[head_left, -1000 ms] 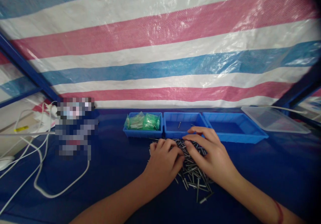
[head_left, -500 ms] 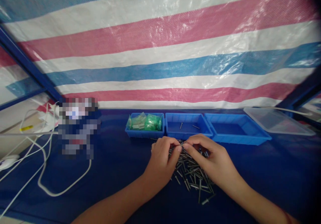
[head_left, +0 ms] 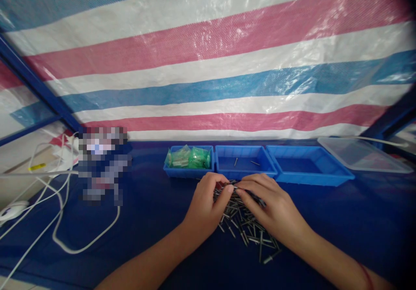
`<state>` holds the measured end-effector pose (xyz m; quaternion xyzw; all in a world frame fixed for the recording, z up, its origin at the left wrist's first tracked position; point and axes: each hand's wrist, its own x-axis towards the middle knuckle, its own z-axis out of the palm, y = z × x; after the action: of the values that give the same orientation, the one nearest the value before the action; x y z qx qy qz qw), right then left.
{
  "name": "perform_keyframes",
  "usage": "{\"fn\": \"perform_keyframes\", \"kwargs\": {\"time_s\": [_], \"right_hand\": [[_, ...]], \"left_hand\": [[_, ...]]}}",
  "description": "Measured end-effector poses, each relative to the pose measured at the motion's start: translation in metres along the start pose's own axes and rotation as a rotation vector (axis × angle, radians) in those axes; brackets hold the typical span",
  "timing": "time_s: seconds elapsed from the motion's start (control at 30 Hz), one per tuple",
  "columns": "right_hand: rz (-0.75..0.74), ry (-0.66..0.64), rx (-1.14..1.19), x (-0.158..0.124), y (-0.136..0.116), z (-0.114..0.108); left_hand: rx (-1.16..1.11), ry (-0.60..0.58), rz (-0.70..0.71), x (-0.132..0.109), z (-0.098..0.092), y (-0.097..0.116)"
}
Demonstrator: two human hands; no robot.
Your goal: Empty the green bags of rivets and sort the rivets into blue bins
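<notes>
Pile of metal pins (head_left: 247,229), too many to count, is spread on blue table (head_left: 146,220), just before three blue trays (head_left: 243,175). Left hand (head_left: 206,201) and right hand (head_left: 274,205) are set together on it, fingertips touching; whether anything is gripped cannot be told. Two loose pins (head_left: 235,162) are seen in the middle one.

Back wall: woven plastic tarpaulin (head_left: 208,65), striped pink, white and blue, glossy where light is caught. Frame: dark blue bars (head_left: 35,86), seen slanting at the table's left and right edges. Table (head_left: 357,220): covered in dark blue cloth, evenly lit.
</notes>
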<state>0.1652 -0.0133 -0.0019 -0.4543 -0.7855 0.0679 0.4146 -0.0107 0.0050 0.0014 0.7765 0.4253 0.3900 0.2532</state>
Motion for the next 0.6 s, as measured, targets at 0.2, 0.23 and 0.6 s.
{"fn": "perform_keyframes", "kwargs": {"time_s": [0.2, 0.23, 0.6], "right_hand": [[0.005, 0.113, -0.262, 0.011, 0.025, -0.006], [0.016, 0.140, -0.343, 0.013, 0.030, -0.007], [-0.032, 0.063, -0.412, 0.005, 0.021, -0.003]], "left_hand": [[0.037, 0.030, -0.025, 0.004, -0.011, -0.003], [0.047, 0.018, -0.017, 0.005, -0.015, -0.004], [0.322, -0.306, 0.112, 0.011, -0.038, -0.007]]}}
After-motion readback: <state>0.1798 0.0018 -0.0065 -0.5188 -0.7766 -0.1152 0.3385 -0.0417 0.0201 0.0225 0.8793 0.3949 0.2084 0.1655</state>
